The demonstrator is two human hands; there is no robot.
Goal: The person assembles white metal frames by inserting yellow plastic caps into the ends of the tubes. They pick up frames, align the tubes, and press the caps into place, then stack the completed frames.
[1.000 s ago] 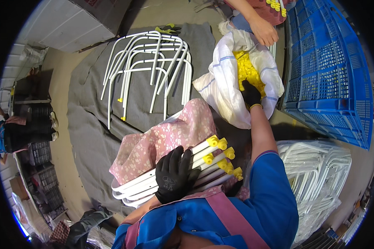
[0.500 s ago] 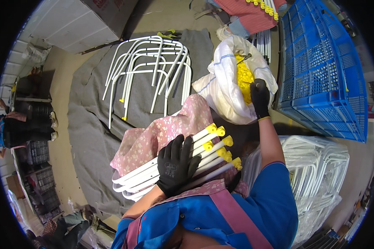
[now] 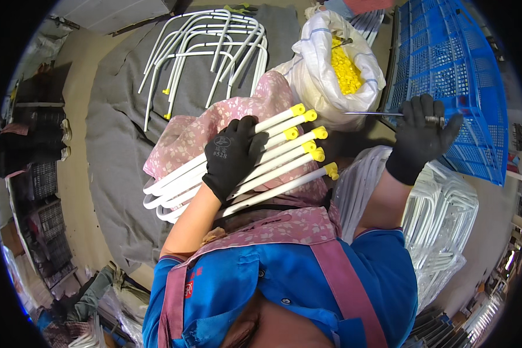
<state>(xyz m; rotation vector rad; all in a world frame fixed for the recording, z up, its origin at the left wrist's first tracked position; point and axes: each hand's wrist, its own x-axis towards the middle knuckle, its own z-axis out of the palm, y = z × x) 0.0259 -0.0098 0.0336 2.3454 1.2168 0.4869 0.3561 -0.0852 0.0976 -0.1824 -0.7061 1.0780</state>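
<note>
Across my lap, on a pink floral apron (image 3: 185, 136), lies a bundle of bent white tube frames (image 3: 278, 156) with yellow end fittings (image 3: 320, 133) on their right-hand ends. My left hand (image 3: 232, 152), in a black glove, is closed over the upper tubes, its fingertips curled and partly hidden. To the right of the bundle, my right hand (image 3: 420, 139) is raised, also black-gloved. Its fingers wrap round a thin metal rod (image 3: 371, 113) that points left toward the bundle; a ribbed part of it shows at the palm. What kind of tool this is cannot be told.
Beyond my lap stands a white sack (image 3: 313, 87) holding yellow fittings (image 3: 347, 72). More white frames (image 3: 214, 43) rest on a grey cloth (image 3: 119, 116). At right are a blue plastic crate (image 3: 435, 69) and plastic-wrapped white frames (image 3: 441, 203).
My right hand has left the sack's rim and come nearer, to the right, with the metal rod now showing in it. My left hand's fingers are more curled over the tubes. The view has tilted.
</note>
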